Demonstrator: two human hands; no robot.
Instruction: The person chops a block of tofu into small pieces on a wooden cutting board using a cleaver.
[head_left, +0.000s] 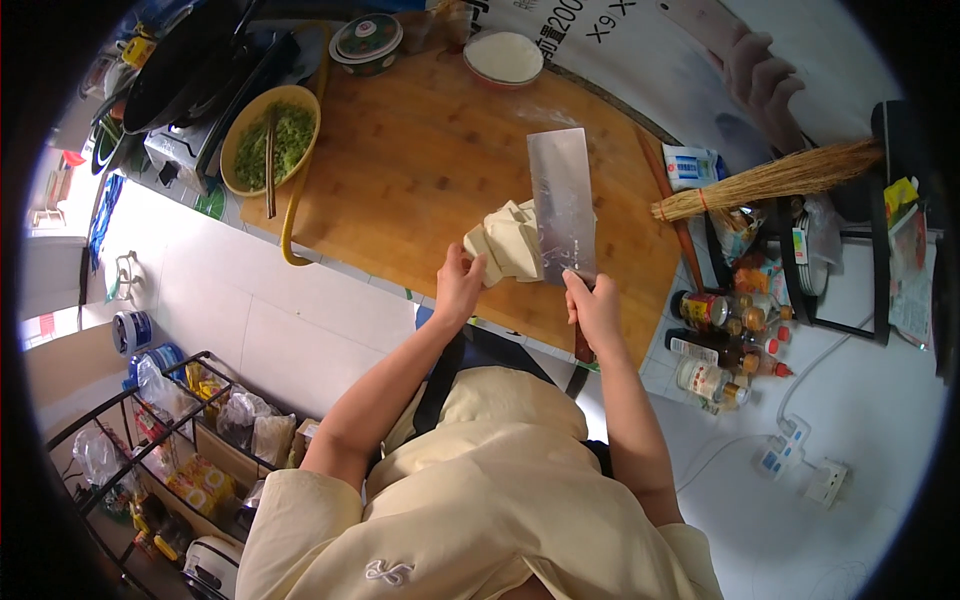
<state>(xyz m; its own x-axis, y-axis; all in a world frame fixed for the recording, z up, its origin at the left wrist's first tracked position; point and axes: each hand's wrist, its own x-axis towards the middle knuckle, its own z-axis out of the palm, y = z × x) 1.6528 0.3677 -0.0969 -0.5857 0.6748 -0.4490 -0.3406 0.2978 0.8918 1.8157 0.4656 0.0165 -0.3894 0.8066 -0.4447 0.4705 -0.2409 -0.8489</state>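
A pile of pale, flat-cut dough pieces (514, 240) lies on the wooden board (405, 142) before me. My left hand (459, 283) is at the pile's left end, thumb and fingers pinching the edge of the outermost piece. In my right hand (596, 304) is a cleaver (562, 202), gripped where its brown handle meets the blade. Its broad metal blade points away from me, hides the right side of the pile and has whitish smears on it.
A yellow bowl (306, 112) of chopped green filling with chopsticks (271, 161) stands at the board's left, near a wok (176, 75) and stove. Farther back are a bowl of white powder (504, 58) and a lidded bowl (366, 41). A straw whisk broom (772, 180) and several bottles (705, 345) lie right.
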